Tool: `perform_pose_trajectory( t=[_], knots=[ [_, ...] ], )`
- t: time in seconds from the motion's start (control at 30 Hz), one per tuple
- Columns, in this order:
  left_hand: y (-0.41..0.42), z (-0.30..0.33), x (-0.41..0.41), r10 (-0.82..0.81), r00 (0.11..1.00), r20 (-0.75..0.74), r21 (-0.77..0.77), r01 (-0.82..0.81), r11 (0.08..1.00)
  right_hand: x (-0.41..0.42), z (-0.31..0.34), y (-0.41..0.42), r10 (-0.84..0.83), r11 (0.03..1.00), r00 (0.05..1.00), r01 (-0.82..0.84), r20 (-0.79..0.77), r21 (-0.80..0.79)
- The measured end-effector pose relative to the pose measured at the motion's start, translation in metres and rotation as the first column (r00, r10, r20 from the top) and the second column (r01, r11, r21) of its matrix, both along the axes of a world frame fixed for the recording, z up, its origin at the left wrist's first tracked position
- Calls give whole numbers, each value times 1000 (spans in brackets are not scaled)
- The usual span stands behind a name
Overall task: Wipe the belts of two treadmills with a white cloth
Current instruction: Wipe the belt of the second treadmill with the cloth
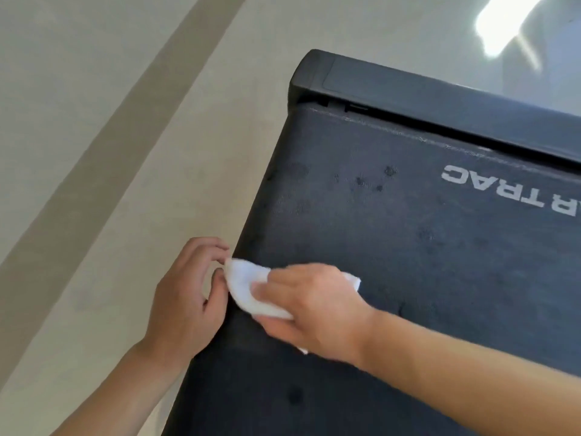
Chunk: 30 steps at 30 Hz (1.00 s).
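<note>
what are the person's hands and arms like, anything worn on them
Both the left hand and the right hand are bare: no gloves, and no rings, watch or bracelet show. Both forearms are uncovered as far as the frame edges, with no sleeve in view. Fingernails look short and unpainted.

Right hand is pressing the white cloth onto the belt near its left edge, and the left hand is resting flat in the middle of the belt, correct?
Not quite. The head view shows the left hand off the belt's left edge, fingertips at the white cloth's corner. The right hand does press the cloth near that edge.
</note>
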<state>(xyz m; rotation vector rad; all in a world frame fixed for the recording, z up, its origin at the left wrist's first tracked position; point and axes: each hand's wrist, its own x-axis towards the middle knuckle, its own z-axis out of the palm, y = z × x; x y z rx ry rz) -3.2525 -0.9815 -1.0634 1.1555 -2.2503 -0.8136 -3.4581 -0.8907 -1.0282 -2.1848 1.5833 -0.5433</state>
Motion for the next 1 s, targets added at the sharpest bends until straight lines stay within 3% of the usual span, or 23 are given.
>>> perform_pose_trajectory(
  t=[0.07, 0.1, 0.17, 0.2, 0.27, 0.33, 0.37, 0.43, 0.53, 0.63, 0.7, 0.73, 0.8, 0.87, 0.9, 0.93, 1.0],
  knots=[
    [-4, -5, 4, -21, 1000, 0, -2, 21, 1000, -5, -5, 18, 168, 986, 983, -167, -74, 12],
    [-4, -7, 5, -47, 999, -6, 4, 47, 999, -17, -6, 4, 175, 984, 977, -179, -118, -24],
    [-4, -11, 2, -71, 997, -34, 11, 72, 997, -52, -4, -54, -103, 984, 968, 65, -230, -167],
    [-4, -14, 1, -64, 997, -41, 11, 64, 998, -75, -1, -92, -309, 946, 914, 267, -263, -184],
    [-5, -17, 1, -38, 998, -46, 14, 39, 999, -116, 5, -155, -641, 767, 723, 607, -255, -208],
    [-6, -19, 2, -26, 998, -62, 28, 28, 999, -113, 8, -183, -721, 691, 647, 696, -247, -194],
    [-6, -20, 3, -19, 997, -72, 38, 22, 999, -95, 8, -181, -701, 712, 667, 678, -252, -182],
    [-8, -21, 5, -5, 996, -85, 47, 9, 999, -42, 0, -147, -535, 845, 821, 517, -198, -140],
    [-21, -27, 13, 52, 989, -138, 138, -32, 990, 31, -1, -40, -108, 993, 988, 101, -107, -69],
    [-33, -28, 16, 121, 978, -170, 219, -82, 972, 49, 1, 43, 228, 973, 968, -225, -109, 46],
    [-31, -21, 7, 51, 979, -196, 218, -8, 976, 24, -2, 36, 326, 944, 935, -331, -140, -10],
    [-29, -18, 2, 3, 979, -204, 216, 42, 976, 6, -2, 16, 272, 959, 944, -283, -186, -34],
    [-25, -15, -7, -47, 980, -192, 218, 90, 972, -43, -1, -43, -96, 989, 951, 58, -295, -135],
    [-23, -13, -10, -34, 986, -162, 229, 71, 971, -101, 5, -101, -553, 832, 774, 495, -308, -249],
    [-22, -12, -9, -27, 989, -146, 240, 62, 969, -121, 8, -122, -684, 729, 665, 641, -299, -241],
    [-22, -12, -7, -21, 991, -130, 254, 54, 966, -126, 11, -137, -740, 670, 610, 705, -283, -232],
    [-21, -15, -3, 14, 995, -101, 305, 17, 952, -97, 10, -146, -702, 711, 652, 661, -286, -238]
  ],
)
